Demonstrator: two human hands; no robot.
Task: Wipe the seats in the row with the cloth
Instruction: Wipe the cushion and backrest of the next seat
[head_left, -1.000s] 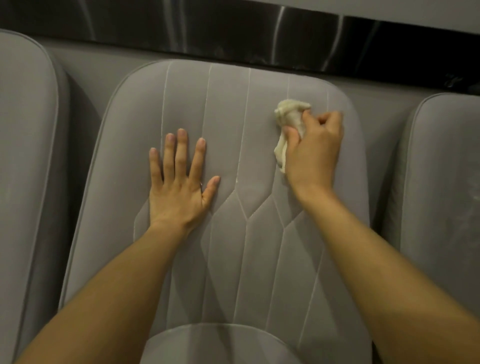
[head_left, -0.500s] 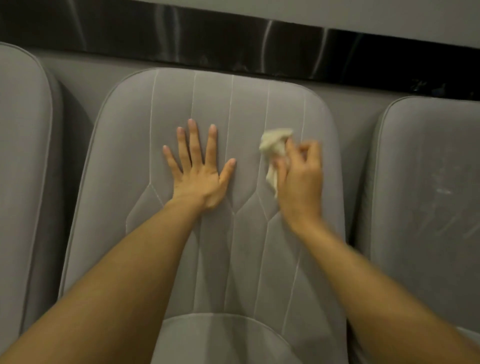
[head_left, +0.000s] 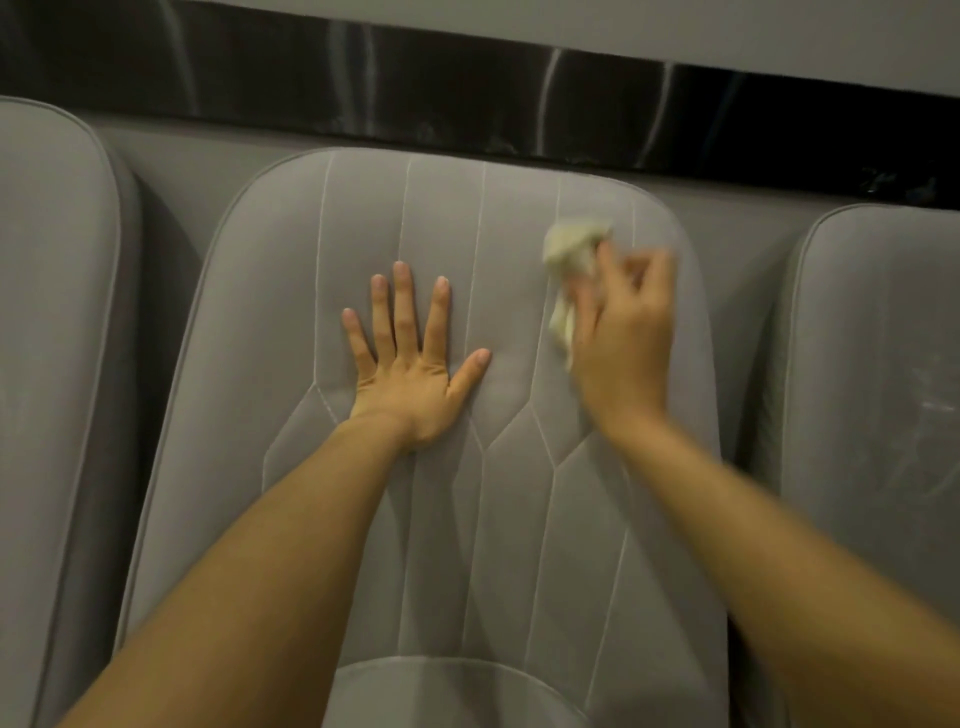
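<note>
Crumpled cream cloth (head_left: 569, 260) gripped in right hand (head_left: 621, 343); left hand (head_left: 405, 364) flat, fingers spread, on grey seat (head_left: 519, 519).

Grey middle seat (head_left: 291, 291), stitched panels, carries everything. Left hand (head_left: 405, 379) lies flat at its centre. The crumpled cloth (head_left: 571, 244) rests against its upper right.

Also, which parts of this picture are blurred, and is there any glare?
In the head view, the right hand gripping the crumpled cream cloth is motion-blurred; the left hand, flat on the grey stitched fabric seat back, is sharp; the light is dim, with pale streaks of reflection on the glossy black strip behind.
</note>
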